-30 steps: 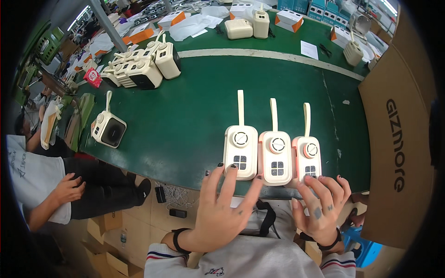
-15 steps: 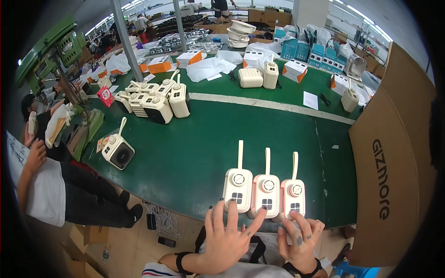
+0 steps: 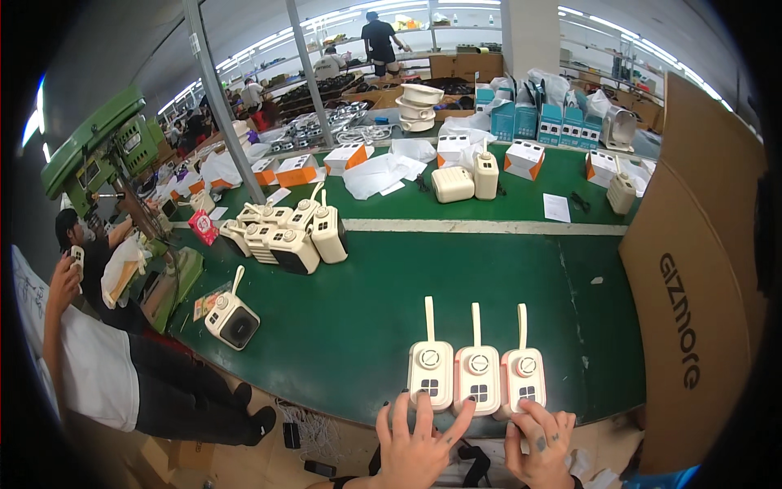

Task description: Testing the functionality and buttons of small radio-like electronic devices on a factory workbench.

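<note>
Three small cream portable speakers stand side by side near the table's front edge, each with a round knob, dark square buttons and an upright strap. My left hand [image 3: 417, 447] is open, palm down with fingers spread. One of its fingertips touches the buttons of the left speaker [image 3: 430, 357]; its index finger rests on those of the middle speaker [image 3: 477, 360], which has pinkish sides. At the right speaker [image 3: 523, 365], also pinkish at the side, the index finger of my right hand [image 3: 541, 447] lies on the buttons. That hand's other fingers are bent, apart from the thumb, gripping nothing.
A single cream speaker [image 3: 232, 320] sits at left on the green table [image 3: 366, 318], with a cluster of speakers [image 3: 285, 240] behind it. A tall cardboard box [image 3: 692, 269] borders the right side. A green drill press [image 3: 114, 155] and a standing person [image 3: 98, 359] are at left.
The view has tilted upward, so the table and my hands sit lower in it. My fingers remain on the same three speakers. The person at left holds a small cream device higher.
</note>
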Motion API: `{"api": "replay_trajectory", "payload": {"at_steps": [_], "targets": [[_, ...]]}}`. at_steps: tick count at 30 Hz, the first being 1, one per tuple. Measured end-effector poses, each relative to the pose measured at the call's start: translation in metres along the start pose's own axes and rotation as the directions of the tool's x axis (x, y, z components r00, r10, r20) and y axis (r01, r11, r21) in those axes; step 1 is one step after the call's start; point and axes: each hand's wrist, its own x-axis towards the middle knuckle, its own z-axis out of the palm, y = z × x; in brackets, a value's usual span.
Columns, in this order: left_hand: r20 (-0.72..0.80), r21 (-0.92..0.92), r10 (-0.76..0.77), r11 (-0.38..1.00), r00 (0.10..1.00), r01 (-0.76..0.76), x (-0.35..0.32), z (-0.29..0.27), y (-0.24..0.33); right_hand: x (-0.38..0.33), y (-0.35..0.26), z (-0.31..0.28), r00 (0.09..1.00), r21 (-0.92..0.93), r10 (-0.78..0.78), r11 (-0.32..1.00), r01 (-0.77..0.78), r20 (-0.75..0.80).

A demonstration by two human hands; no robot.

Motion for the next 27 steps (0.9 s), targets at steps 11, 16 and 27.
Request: {"api": "replay_trajectory", "payload": {"at_steps": [11, 16, 27], "targets": [[0.018, -0.039, -0.007, 0.999, 1.000, 0.008, -0.005, 0.002, -0.003, -0.013, 0.002, 0.010, 0.999, -0.042, -0.027, 0.999, 0.028, 0.018], [0.024, -0.011, -0.021, 1.000, 1.000, 0.021, -0.002, -0.001, -0.001, -0.005, 0.001, 0.005, 0.999, -0.019, -0.013, 1.000, 0.013, 0.038], [0.043, 0.033, 0.004, 0.999, 0.999, -0.005, -0.002, 0.007, -0.004, -0.009, 0.012, 0.012, 0.998, -0.051, -0.056, 0.997, 0.055, -0.012]]}}
